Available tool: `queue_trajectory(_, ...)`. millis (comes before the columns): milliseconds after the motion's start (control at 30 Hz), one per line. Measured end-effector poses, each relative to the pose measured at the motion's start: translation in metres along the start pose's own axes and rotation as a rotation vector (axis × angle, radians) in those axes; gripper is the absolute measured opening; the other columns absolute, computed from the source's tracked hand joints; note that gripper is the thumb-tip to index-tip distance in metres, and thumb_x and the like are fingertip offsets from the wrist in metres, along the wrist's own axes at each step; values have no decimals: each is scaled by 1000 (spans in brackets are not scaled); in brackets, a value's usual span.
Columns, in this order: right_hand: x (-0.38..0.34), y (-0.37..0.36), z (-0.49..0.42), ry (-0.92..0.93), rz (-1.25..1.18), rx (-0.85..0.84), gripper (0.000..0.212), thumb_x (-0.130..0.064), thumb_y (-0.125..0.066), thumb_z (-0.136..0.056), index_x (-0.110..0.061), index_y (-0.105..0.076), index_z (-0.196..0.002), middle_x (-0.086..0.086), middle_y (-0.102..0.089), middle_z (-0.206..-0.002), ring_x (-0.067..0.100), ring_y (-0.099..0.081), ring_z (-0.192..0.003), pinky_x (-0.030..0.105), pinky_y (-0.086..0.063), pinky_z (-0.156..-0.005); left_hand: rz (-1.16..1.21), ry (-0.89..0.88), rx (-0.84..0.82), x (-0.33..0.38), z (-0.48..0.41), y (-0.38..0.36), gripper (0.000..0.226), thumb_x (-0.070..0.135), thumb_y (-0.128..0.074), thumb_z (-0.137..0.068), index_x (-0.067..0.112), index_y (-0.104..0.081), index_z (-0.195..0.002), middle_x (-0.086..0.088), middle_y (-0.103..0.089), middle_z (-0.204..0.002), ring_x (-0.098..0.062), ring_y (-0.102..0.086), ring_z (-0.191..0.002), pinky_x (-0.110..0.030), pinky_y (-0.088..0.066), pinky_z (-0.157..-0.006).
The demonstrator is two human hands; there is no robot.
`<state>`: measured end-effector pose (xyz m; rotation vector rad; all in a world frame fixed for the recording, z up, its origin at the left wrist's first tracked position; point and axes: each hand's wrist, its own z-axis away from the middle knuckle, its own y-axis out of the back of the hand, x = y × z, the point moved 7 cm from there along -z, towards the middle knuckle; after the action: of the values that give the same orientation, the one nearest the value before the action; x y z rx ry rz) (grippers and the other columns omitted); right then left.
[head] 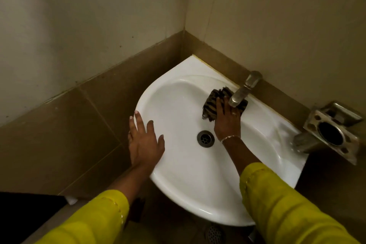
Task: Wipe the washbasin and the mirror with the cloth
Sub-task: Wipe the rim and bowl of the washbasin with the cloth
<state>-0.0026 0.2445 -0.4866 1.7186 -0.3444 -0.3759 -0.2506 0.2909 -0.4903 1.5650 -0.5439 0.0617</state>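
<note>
A white washbasin [178,164] is fixed in the corner of a tiled wall, with a dark round drain [205,138] in its bowl. My right hand [227,121] presses a dark striped cloth [213,103] against the basin's back slope, just under the metal tap [242,93]. My left hand [144,140] lies flat with fingers spread on the basin's left rim and holds nothing. No mirror is in view.
A metal wall holder [332,132] with a round cup hole juts out at the basin's right end. Brown tiles [79,125] cover the lower walls, pale plaster above. A floor drain grate [214,233] shows below the basin.
</note>
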Motion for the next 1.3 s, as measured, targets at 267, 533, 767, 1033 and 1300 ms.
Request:
queue_trajectory(267, -11, -12, -78, -125, 12, -378, 73, -33, -41, -96, -8, 4, -147, 23, 11, -154, 38, 10, -142, 50, 2, -116, 83, 41, -3, -2, -1, 2, 67, 28, -59, -81, 7, -31, -139, -18, -11, -155, -36, -10, -142, -48, -28, -108)
queue_trajectory(533, -53, -18, -90, 53, 1, -278, 68, -33, -42, -96, -15, -2, -149, 18, 8, -156, 36, 9, -143, 53, 4, -113, 254, 104, 90, -4, 1, 12, 73, 44, -39, -86, 7, -17, -144, -19, -13, -154, -32, -15, -142, -43, -26, -111)
queue_trajectory(767, -152, -50, -54, 255, -404, -429, 62, -27, -36, -98, -14, -1, -148, 15, 12, -156, 31, 9, -144, 56, -9, -114, 392, 115, 153, -6, 3, 16, 95, 72, -3, -79, 4, -16, -144, -18, -16, -153, -28, -14, -143, -28, -11, -111)
queue_trajectory(1033, -178, -36, -3, 193, -1318, -550, 38, -14, -39, -96, -2, -47, -131, 12, -27, -151, 25, -22, -141, 37, -19, -117, 451, 148, 130, -7, 3, 14, 81, 58, -16, -82, 6, -14, -145, -14, -15, -154, -24, -14, -143, -26, -11, -112)
queue_trajectory(1300, -182, -25, 20, 64, -1460, -393, 24, -11, -49, -88, -6, -63, -107, 18, -64, -116, 27, -59, -111, 43, -46, -99, 544, 191, 167, -9, 5, 19, 81, 59, -18, -81, 10, -10, -146, -18, -26, -150, -30, -28, -137, -36, -29, -106)
